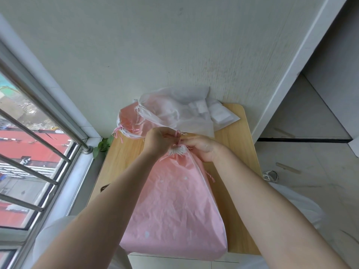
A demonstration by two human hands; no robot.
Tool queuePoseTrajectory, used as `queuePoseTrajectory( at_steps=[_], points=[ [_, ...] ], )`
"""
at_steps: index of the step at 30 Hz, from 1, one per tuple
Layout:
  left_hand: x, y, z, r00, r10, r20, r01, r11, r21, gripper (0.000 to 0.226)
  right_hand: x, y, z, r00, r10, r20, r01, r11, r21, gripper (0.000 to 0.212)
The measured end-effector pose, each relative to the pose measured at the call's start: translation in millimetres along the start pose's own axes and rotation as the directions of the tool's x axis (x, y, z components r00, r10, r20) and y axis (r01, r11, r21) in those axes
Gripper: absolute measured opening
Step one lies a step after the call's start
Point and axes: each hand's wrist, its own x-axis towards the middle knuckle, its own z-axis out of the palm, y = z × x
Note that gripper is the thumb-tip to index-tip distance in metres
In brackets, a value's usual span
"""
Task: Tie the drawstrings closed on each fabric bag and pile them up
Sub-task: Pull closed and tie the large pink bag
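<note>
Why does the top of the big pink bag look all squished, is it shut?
Shut. The pink bag's mouth is bunched tight into a gathered neck, and the left hand and right hand pinch its strings. Whether a knot is finished, cannot tell.

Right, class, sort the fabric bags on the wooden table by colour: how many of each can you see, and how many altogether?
Pink bags: 2, the big pink bag being tied at the front and a pink bag in the pile behind.
White bags: 1, the white bag lying on that pile; more may be hidden in its folds.
Total: 3 bags.
</note>
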Motion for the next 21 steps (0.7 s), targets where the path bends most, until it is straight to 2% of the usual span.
queuePoseTrajectory(
  at_steps=[2,3,4,5,7,8,10,11,13,14,15,16,18,19,20,21],
  points=[
    [0.3,0.1,-0.3,1.0,-0.027,0.006,0.028,0.999,-0.045,0.021,3.2,1.5,2.0,0.998,0.043,-0.04,-0.042,0.999,0.03,0.046],
    [0.2,-0.3,-0.3,0.999,-0.032,0.01,0.032,0.999,-0.025,0.019,3.9,1.7,3.3,0.994,0.069,-0.088,-0.065,0.997,0.048,0.039],
    [0.7,-1.3,-0.3,0.999,-0.035,0.02,0.035,0.999,0.005,0.018,3.9,1.7,4.9,0.982,0.074,-0.174,-0.07,0.997,0.028,0.024],
    [0.6,-2.2,-0.5,0.999,-0.041,0.033,0.04,0.999,0.025,0.017,2.9,0.3,6.2,0.962,0.058,-0.268,-0.073,0.996,-0.047,0.009],
    [1.6,-3.4,0.2,0.997,-0.056,0.054,0.054,0.998,0.025,0.015,2.6,-0.9,2.4,0.902,-0.064,-0.428,-0.088,0.941,-0.326,0.02],
    [1.8,-3.5,0.5,0.996,-0.064,0.058,0.063,0.998,0.019,0.015,0.5,-2.8,1.2,0.864,-0.149,-0.481,-0.092,0.892,-0.443,0.025],
    [3.0,-5.5,0.7,0.995,-0.079,0.058,0.077,0.997,0.025,0.015,0.4,-5.7,-6.7,0.741,-0.294,-0.604,-0.125,0.823,-0.554,0.026],
    [3.2,-7.1,0.0,0.994,-0.089,0.056,0.087,0.995,0.038,0.015,0.7,-8.0,-11.9,0.664,-0.343,-0.664,-0.136,0.818,-0.559,0.02],
    [3.0,-10.6,-1.3,0.991,-0.118,0.06,0.116,0.992,0.043,0.015,-1.2,-14.7,-18.7,0.55,-0.338,-0.763,-0.089,0.885,-0.457,0.01],
    [3.7,-12.1,-1.1,0.988,-0.136,0.069,0.135,0.991,0.024,0.015,-1.0,-18.0,-21.0,0.541,-0.295,-0.788,-0.012,0.934,-0.358,0.014],
    [4.0,-12.9,-0.3,0.985,-0.15,0.082,0.15,0.989,0.004,0.014,-0.3,-21.3,-20.8,0.564,-0.223,-0.795,0.087,0.973,-0.211,0.019],
    [3.9,-11.9,2.2,0.984,-0.154,0.092,0.156,0.988,-0.005,0.012,-1.5,-24.9,-17.9,0.618,-0.139,-0.774,0.186,0.982,-0.027,0.021],
    [3.0,-9.6,5.4,0.983,-0.148,0.105,0.15,0.989,-0.013,0.006,-2.1,-33.0,-7.0,0.728,-0.027,-0.686,0.316,0.901,0.299,0.017],
    [2.9,-8.8,6.4,0.983,-0.149,0.109,0.151,0.988,-0.011,0.006,-2.2,-36.2,-1.5,0.755,-0.018,-0.656,0.333,0.872,0.359,0.016],
    [2.7,-9.7,6.8,0.982,-0.153,0.111,0.155,0.988,-0.008,0.01,-2.4,-37.2,2.3,0.763,-0.037,-0.645,0.334,0.877,0.345,0.016],
    [2.2,-10.9,6.2,0.979,-0.165,0.116,0.168,0.986,-0.016,0.013,-1.5,-37.3,5.1,0.752,-0.085,-0.654,0.327,0.909,0.257,0.015]
  ],
)
